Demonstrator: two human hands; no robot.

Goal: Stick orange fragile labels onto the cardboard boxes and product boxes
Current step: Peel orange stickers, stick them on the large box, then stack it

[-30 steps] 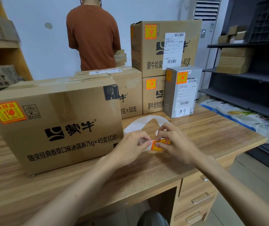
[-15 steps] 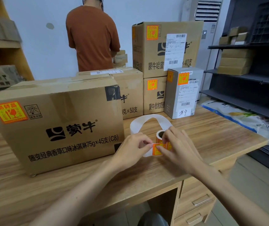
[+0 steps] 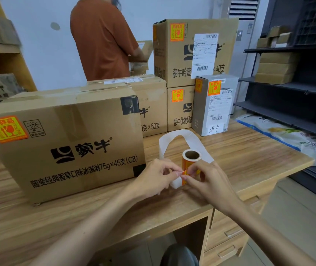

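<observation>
Roll (image 3: 185,163) now uncovered, left hand (image 3: 153,177) and right hand (image 3: 209,185) pinching one label (image 3: 183,171) (edge-on), four cartons (image 3: 76,146) on desk (image 3: 249,150), one grey box (image 3: 203,112)

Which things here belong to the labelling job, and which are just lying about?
In the job: label roll, orange label in the left hand, right hand holding the roll, big cardboard box, grey product box, stacked boxes behind.

Lying about: plastic bag, dark shelves, desk drawers.
</observation>
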